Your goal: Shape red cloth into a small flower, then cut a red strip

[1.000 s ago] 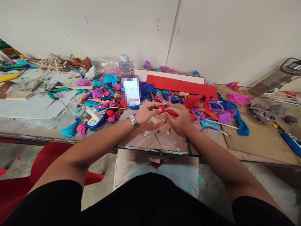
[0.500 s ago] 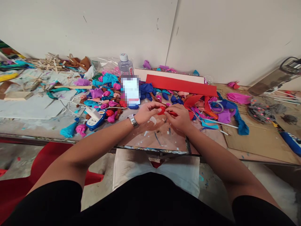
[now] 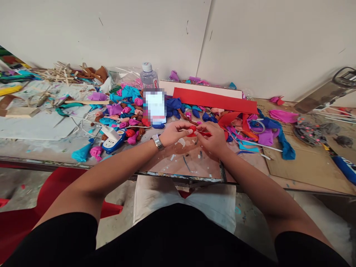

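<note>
Between my two hands, just above the table's front half, is a small rolled rosette of red crepe paper [image 3: 191, 130]. My left hand [image 3: 175, 133], with a metal watch [image 3: 157, 142] at the wrist, pinches it from the left between thumb and fingers. From the right, my right hand [image 3: 212, 138] has its thumb and fingertips closed on the red paper too, and part of the strip shows under its fingers. Beyond the hands lie finished-looking paper rosettes in pink, blue and brown, such as a pink one [image 3: 138, 101]. A flat red paper strip [image 3: 215, 101] rests behind them.
A phone with a blurred screen [image 3: 155, 107] leans before a plastic bottle [image 3: 149, 76]. On the left are a blue power strip [image 3: 114, 142], green-handled pliers [image 3: 66, 108] and wood sticks [image 3: 62, 72]. Cardboard [image 3: 300, 161] and a tape ring [image 3: 257, 127] lie right.
My right hand's fingers have shifted slightly left, closer against the red rosette. My left hand stays nearly in place.
</note>
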`<state>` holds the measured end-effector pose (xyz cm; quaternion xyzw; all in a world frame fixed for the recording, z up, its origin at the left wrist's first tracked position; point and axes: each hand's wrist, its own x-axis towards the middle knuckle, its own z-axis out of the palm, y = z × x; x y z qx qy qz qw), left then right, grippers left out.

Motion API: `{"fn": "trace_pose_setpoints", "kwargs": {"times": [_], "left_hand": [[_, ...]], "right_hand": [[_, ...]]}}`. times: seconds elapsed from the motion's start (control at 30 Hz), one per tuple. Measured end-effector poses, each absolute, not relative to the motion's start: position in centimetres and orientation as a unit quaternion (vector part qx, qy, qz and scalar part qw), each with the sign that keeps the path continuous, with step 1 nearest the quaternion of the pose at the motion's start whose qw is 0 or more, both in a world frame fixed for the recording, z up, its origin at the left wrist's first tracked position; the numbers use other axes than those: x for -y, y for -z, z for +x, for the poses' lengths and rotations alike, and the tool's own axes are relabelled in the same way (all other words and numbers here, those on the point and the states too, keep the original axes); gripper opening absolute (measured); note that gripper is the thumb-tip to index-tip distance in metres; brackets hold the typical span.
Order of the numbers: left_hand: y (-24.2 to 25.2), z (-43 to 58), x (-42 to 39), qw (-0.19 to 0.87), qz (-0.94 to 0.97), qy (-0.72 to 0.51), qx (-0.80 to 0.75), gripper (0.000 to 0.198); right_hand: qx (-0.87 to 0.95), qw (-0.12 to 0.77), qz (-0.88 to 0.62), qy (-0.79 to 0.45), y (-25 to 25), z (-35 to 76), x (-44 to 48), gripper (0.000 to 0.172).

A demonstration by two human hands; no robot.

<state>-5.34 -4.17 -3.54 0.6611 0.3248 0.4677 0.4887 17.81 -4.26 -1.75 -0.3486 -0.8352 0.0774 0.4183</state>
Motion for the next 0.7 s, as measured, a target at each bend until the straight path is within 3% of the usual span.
{"fn": "trace_pose_setpoints", "kwargs": {"times": [0.27, 0.7], "left_hand": [[3.56, -5.21, 4.16, 0.502, 0.652, -0.469, -0.321, 0.051], [3.16, -5.27, 4.35, 0.459, 0.693, -0.456, -0.319, 0.054]], "right_hand": [[0.837, 0.416, -0.346, -0.08, 1.65, 17.85, 4.22, 0.026], [0.839, 0.423, -0.333, -0.081, 1.74, 17.89, 4.14, 0.024]]}}
